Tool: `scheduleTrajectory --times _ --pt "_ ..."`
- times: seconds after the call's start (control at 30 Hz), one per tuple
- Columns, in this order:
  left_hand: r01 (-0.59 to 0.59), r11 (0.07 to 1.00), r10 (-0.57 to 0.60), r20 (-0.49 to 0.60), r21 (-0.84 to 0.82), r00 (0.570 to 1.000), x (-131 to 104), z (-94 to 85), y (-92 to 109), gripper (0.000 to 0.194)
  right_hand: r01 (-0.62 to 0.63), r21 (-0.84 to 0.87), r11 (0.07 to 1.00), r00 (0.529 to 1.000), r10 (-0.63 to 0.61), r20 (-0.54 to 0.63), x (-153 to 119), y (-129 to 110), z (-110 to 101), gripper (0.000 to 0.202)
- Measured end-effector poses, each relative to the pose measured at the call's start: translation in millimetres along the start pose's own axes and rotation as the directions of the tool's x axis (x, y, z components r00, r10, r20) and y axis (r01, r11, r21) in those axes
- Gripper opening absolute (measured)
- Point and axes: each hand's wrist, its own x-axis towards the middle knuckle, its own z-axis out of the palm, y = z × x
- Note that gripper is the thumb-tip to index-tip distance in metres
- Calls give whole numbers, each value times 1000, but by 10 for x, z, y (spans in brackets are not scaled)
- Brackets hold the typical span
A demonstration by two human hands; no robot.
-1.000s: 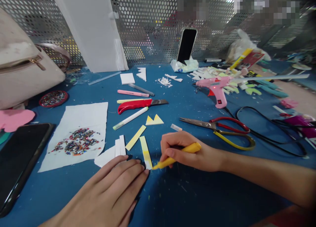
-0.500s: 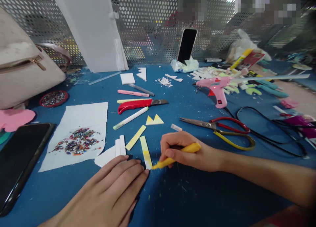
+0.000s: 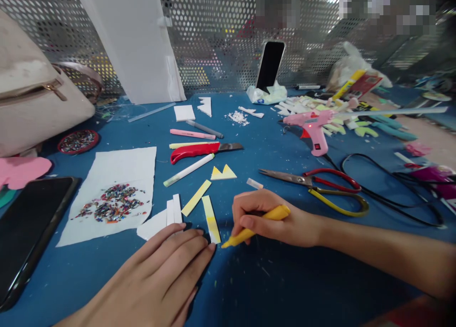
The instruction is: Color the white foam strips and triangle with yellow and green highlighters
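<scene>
Right hand (image 3: 259, 219): fingers closed around yellow marker (image 3: 257, 226), tip just beside strip (image 3: 211, 221). Left hand (image 3: 171, 265): flat, fingers together, fingertip at strip's near end. Zigzag piece (image 3: 223, 173) beyond strip; scissors (image 3: 302, 178) beyond right hand.

Craft workspace, blue tabletop (image 3: 285, 279), glue gun (image 3: 311, 125), scissors (image 3: 306, 179)
</scene>
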Motion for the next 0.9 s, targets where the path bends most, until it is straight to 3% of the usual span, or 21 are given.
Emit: scheduleTrajectory --times 0.13,0.27,0.43,0.57,0.73,0.9 --pt "-5 1000 5 -7 8 1000 16 -7 -10 37 12 -39 999 999 -14 -49 7 -5 2 33" --pt "4 1000 -4 3 -8 1000 6 -10 -12 37 2 -3 1000 1000 -2 2 4 -10 -3 37" --pt "6 1000 -6 23 -7 1000 6 -50 3 36 -2 -25 1000 1000 1 -23 -6 -16 -7 32" --pt "-8 1000 9 48 -21 999 24 -44 6 37 3 78 997 1000 -4 11 -3 -17 -13 39" --pt "19 999 -19 2 -25 1000 -11 13 -2 37 2 -5 1000 1000 -2 -17 -3 -10 -11 33" --pt "-35 999 34 39 14 999 1 -45 -24 37 5 -7 1000 999 -5 -35 1 -3 -11 33"
